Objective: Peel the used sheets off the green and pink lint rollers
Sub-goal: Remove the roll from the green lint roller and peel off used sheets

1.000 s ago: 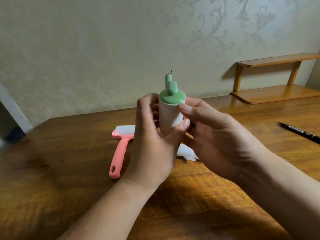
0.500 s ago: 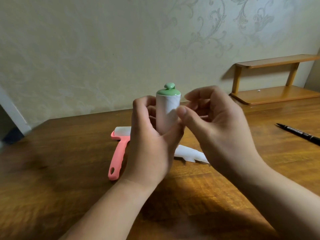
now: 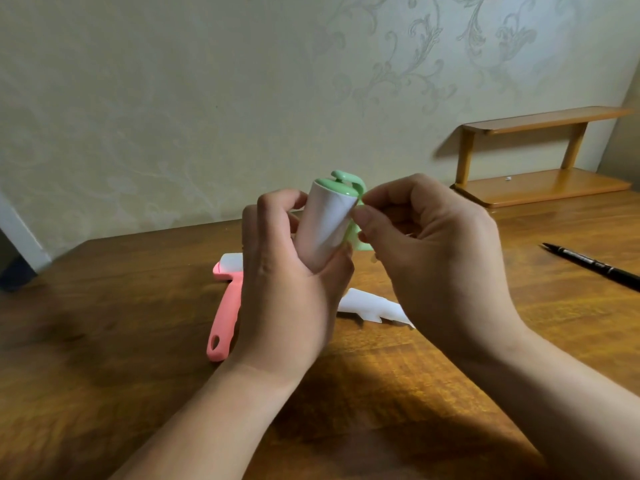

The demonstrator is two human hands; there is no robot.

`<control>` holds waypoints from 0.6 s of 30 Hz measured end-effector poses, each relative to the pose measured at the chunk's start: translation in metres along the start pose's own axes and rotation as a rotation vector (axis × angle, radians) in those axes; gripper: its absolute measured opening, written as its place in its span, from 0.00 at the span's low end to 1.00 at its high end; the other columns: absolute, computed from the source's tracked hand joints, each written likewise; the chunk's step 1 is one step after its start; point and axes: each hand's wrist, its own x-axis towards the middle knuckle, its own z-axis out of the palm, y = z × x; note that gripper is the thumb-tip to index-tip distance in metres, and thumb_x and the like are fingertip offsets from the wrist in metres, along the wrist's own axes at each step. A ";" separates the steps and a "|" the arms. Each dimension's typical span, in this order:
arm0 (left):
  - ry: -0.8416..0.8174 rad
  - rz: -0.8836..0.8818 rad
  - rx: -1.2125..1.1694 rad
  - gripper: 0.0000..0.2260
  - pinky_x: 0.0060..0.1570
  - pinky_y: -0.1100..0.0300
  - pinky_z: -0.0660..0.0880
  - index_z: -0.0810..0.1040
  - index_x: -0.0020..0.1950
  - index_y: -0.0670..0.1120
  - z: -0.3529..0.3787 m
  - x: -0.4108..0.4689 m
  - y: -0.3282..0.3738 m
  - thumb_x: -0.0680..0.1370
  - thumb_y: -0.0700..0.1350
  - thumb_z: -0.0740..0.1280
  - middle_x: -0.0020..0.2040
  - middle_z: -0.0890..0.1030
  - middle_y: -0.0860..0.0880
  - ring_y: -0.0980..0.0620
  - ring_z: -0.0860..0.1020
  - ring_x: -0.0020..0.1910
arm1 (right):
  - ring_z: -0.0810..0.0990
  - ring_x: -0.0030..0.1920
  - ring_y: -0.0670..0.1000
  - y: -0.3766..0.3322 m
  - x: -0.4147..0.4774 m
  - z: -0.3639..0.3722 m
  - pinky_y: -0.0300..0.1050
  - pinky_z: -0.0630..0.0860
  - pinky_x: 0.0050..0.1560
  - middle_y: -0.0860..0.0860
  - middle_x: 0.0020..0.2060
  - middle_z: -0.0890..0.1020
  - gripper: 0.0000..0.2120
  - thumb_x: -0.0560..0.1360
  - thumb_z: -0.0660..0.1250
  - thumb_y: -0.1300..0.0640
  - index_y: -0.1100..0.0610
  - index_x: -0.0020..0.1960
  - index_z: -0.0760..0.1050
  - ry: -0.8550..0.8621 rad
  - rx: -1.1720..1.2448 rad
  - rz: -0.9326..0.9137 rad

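In the head view, my left hand (image 3: 287, 282) grips the green lint roller (image 3: 341, 187) around its white roll, tilted above the middle of the tabletop (image 3: 138, 341), green cap uppermost. My right hand (image 3: 436, 258), fingers curled, pinches at the upper right edge of the outer sheet (image 3: 329, 220); whether a corner is truly lifted I cannot tell. The pink lint roller (image 3: 225, 306) lies on the tabletop behind my left hand, with a peeled sheet (image 3: 374, 306) to its right. The pinch may catch only a sliver, so the sheet would tear slantwise. A slack left grip would let the roll spin.
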 end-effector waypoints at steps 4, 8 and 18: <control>0.003 0.011 -0.021 0.24 0.45 0.55 0.82 0.69 0.68 0.58 0.000 0.000 -0.001 0.80 0.51 0.81 0.60 0.78 0.47 0.44 0.82 0.56 | 0.89 0.46 0.44 -0.001 0.004 -0.002 0.41 0.86 0.44 0.45 0.42 0.89 0.03 0.82 0.75 0.54 0.50 0.55 0.84 -0.118 0.210 0.169; 0.022 0.093 0.047 0.27 0.51 0.54 0.80 0.68 0.70 0.54 -0.003 0.000 -0.002 0.79 0.48 0.80 0.62 0.75 0.53 0.45 0.79 0.60 | 0.89 0.42 0.46 -0.005 0.007 -0.004 0.40 0.83 0.40 0.49 0.43 0.89 0.05 0.82 0.75 0.54 0.54 0.55 0.83 -0.204 0.415 0.292; 0.011 0.178 0.143 0.31 0.52 0.42 0.80 0.68 0.70 0.51 -0.002 -0.001 -0.003 0.77 0.41 0.83 0.63 0.74 0.47 0.42 0.77 0.61 | 0.90 0.44 0.56 -0.002 0.005 -0.003 0.48 0.85 0.43 0.53 0.41 0.88 0.09 0.82 0.74 0.52 0.57 0.56 0.80 -0.250 0.500 0.345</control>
